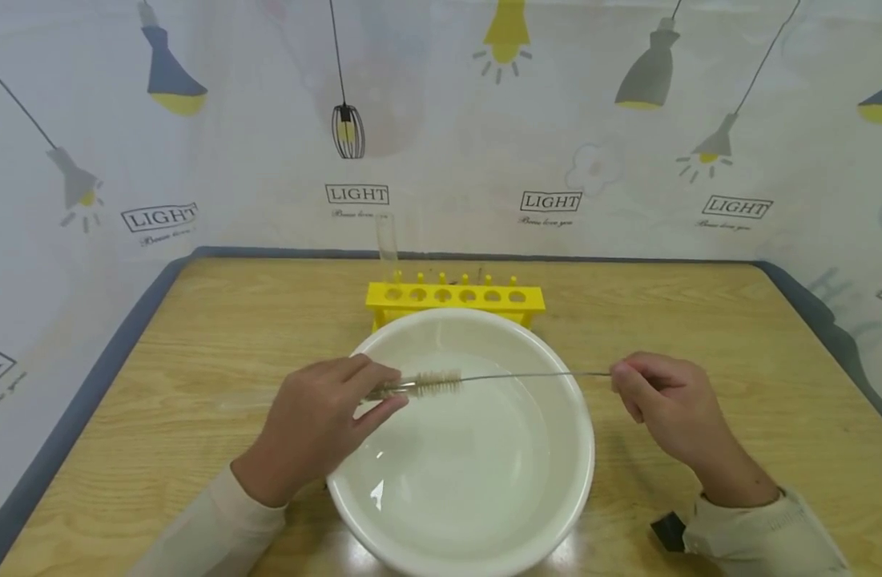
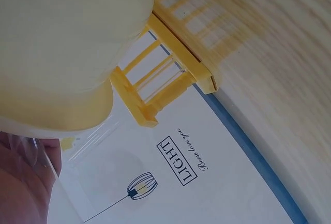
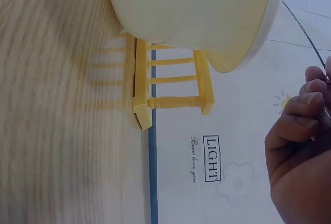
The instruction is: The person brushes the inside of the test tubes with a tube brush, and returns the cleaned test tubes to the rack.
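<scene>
In the head view my left hand [image 1: 314,417] grips a clear glass test tube [image 1: 247,400] over the left rim of a white basin [image 1: 583,449]. The closed end of the tube sticks out to the left of the hand. At the tube's mouth, by my left fingertips, show the pale bristles of a test tube brush [image 1: 441,382]. Its thin twisted wire [image 1: 530,375] runs right across the basin. My right hand [image 1: 674,405] pinches the wire's far end, just beyond the right rim. Water lies in the basin, below the brush.
Behind the basin stands a yellow test tube rack [image 1: 455,297] with a row of holes and pegs. Another clear test tube [image 1: 387,240] stands upright at its left end. A printed curtain [image 1: 441,176] encloses the wooden table [image 1: 700,320]. A black object [image 1: 669,531] is beside the right sleeve.
</scene>
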Demonstrator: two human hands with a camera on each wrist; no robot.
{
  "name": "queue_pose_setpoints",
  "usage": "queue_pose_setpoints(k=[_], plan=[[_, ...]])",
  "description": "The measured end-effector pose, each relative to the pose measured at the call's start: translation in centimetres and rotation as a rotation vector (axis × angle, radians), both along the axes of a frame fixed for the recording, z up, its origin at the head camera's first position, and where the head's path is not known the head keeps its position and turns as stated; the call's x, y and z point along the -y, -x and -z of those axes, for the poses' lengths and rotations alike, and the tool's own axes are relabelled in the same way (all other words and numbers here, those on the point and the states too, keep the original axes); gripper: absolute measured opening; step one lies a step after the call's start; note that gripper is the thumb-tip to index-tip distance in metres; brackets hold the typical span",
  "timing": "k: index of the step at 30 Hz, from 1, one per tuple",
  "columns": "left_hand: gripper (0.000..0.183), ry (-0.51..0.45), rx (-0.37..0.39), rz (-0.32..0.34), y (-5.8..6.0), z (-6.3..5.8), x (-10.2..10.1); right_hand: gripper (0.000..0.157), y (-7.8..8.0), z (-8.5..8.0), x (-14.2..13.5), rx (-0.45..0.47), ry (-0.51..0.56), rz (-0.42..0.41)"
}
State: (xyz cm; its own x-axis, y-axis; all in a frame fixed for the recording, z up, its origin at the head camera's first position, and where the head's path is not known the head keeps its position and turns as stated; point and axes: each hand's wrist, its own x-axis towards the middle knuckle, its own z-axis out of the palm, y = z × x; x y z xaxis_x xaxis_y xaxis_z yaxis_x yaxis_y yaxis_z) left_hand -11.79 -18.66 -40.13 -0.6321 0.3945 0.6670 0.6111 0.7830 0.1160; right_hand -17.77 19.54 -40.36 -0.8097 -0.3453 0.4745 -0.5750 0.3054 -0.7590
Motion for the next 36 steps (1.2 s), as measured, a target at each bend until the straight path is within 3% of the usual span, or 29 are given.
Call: queue_pose_setpoints(k=[10,16,19,29,36], plan=[[0.024,0.01,-0.015,0.005,0.0,0.0,-0.1,0.048,-0.2,-0.4,0.1,0.161,-0.047,-0.016],[0.024,0.007,0.024,0.003,-0.1,-0.1,-0.1,0.044,0.1,-1.0,0.0,0.325,-0.006,-0.166],[0.024,0.003,0.044,0.003,-0.2,-0.2,0.0,0.038,0.2,-1.0,0.0,0.358,0.01,-0.203],[0.023,0.005,0.053,0.016,-0.1,-0.3,0.0,0.018,-0.1,-0.9,0.0,0.234,-0.027,-0.044],[0.025,0.011,0.064,0.012,-0.1,-0.3,0.0,0.025,-0.2,-0.6,0.1,0.111,0.056,-0.067]])
